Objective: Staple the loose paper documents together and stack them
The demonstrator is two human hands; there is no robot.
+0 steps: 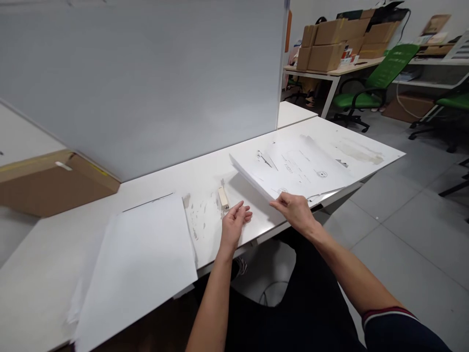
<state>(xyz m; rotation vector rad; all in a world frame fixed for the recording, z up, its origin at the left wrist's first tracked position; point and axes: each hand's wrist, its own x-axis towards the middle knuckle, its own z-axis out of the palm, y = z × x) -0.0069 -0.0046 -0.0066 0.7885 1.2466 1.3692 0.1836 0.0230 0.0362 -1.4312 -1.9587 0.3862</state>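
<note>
My right hand (294,209) pinches the near corner of a printed sheet of paper (306,168), which carries text and round stamps. That sheet's left edge is raised off the table, and whether there are more sheets beneath it I cannot tell. Over the tabletop, my left hand (235,224) has its fingers loosely apart with nothing in them. Just beyond those fingertips lies a small cream-coloured block (223,198) with a dark end, perhaps a stamp or stapler. To the left is a stack of blank white paper (146,259), partly over the table's front edge.
A grey partition (157,83) rises behind the white table (205,239). A cardboard box (54,186) stands at the left. On the right are a green office chair (381,80) and another desk bearing several cardboard boxes (326,56).
</note>
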